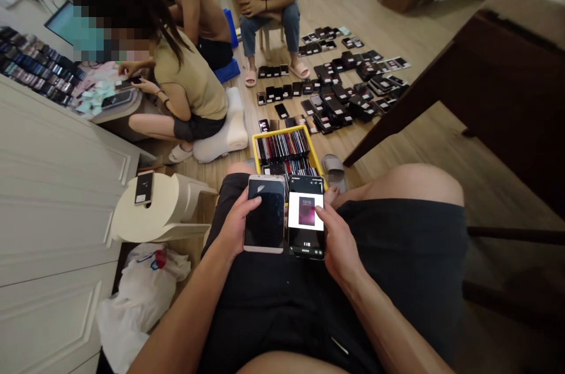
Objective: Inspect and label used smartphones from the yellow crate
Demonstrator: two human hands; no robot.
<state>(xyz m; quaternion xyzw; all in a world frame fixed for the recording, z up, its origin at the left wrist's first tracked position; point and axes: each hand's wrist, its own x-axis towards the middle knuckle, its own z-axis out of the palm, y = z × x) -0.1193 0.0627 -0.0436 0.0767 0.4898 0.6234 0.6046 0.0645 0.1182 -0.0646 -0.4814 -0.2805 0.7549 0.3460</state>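
Note:
My left hand (236, 221) grips a phone with a pale gold frame and a dark screen (265, 224), its thumb resting on the glass. Right beside it, my right hand (342, 239) holds a black phone (304, 244) whose lit screen shows a white area with a purple picture reading 10:16. My right thumb lies over the edge of that picture. Both phones are upright side by side above my lap. Just beyond them on the floor, a yellow crate (314, 153) holds rows of phones standing on edge.
Many phones (335, 106) lie in rows on the wooden floor. A round cream stool (126, 215) bears one phone (144, 188). A white plastic bag (141, 297) is at lower left. Three people sit ahead, one handling a phone at a desk. Dark wooden furniture (498, 103) stands right.

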